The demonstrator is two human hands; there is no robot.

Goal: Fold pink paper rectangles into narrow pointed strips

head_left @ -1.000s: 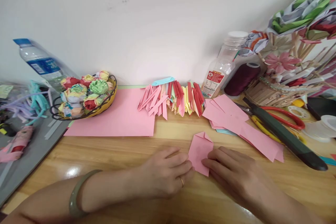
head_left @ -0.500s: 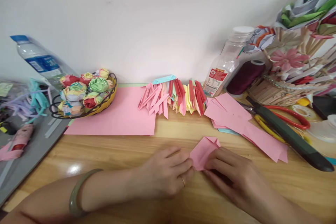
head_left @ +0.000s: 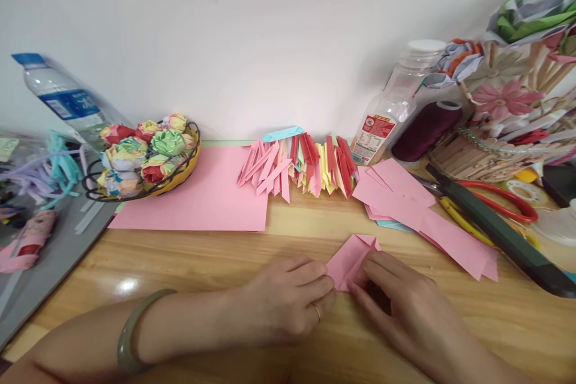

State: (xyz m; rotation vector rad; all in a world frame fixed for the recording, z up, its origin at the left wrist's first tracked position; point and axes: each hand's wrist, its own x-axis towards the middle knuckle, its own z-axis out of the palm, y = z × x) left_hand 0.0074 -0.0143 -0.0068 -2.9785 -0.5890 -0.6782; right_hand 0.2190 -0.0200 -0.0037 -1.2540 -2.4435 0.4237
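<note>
A small folded pink paper (head_left: pixel 350 258) lies on the wooden table (head_left: pixel 202 264) in front of me. My left hand (head_left: pixel 288 300), with a ring and a green bangle on the wrist, presses its fingertips on the paper's left edge. My right hand (head_left: pixel 400 306) covers the paper's right part, fingers pinched on a fold. Both hands hold the paper down against the table.
A large pink sheet (head_left: pixel 202 198) lies behind, next to a wire basket of paper roses (head_left: pixel 144 156). A row of folded coloured strips (head_left: pixel 301 165) stands at the wall. Loose pink papers (head_left: pixel 418 210), a dark utility knife (head_left: pixel 499 231), red scissors (head_left: pixel 508 201), bottles (head_left: pixel 391 108) and thread (head_left: pixel 425 129) are at right.
The pink paper has been turned and folded lower; my right hand slid over more of it. The left hand has barely moved.
</note>
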